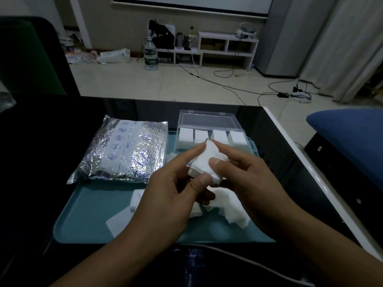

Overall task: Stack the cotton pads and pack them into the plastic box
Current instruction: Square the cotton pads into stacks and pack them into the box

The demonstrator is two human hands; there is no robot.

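looks like a home living room: projector screen [192, 5] on the far wall, low white shelf unit [226, 48] below it, curtains [342, 44] to its right.

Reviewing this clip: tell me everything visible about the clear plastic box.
The plastic box is clear and rectangular, with its hinged lid open and leaning back on the far side, and a small latch tab on the right end. It stands at the far right part of the teal tray, right of the silver foil bag. Four white stacks of cotton pads stand side by side along its far half; its near part is hidden behind the hands. Neither hand visibly touches it.
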